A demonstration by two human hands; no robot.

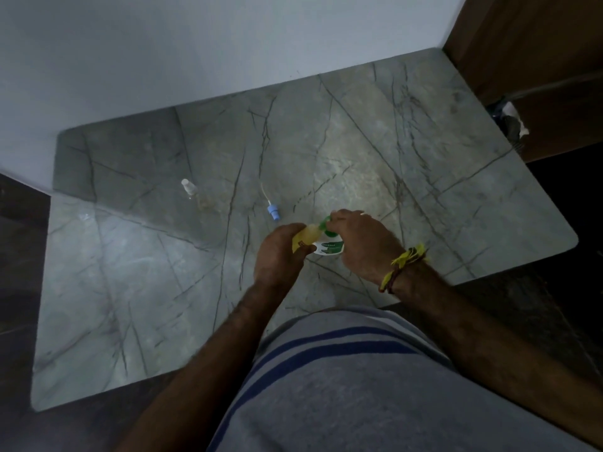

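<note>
Yellow-filled clear plastic bottle with a green-and-white label [326,246], left hand [277,256] curled round its body, right hand [362,243] pinching its green cap [325,223], all over the grey veined marble tabletop [130,288], near the front edge. Just beyond lies a blue pump nozzle [273,213]; further left, a small white-capped clear bottle [188,187].

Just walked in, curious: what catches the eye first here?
Toward the near edge, the left hand grips a small bottle of yellow liquid with a green-and-white label, while the right hand grips its green cap. Behind them on the grey veined marble tabletop sit a blue pump nozzle with a thin tube and a small clear white-capped bottle.
</note>
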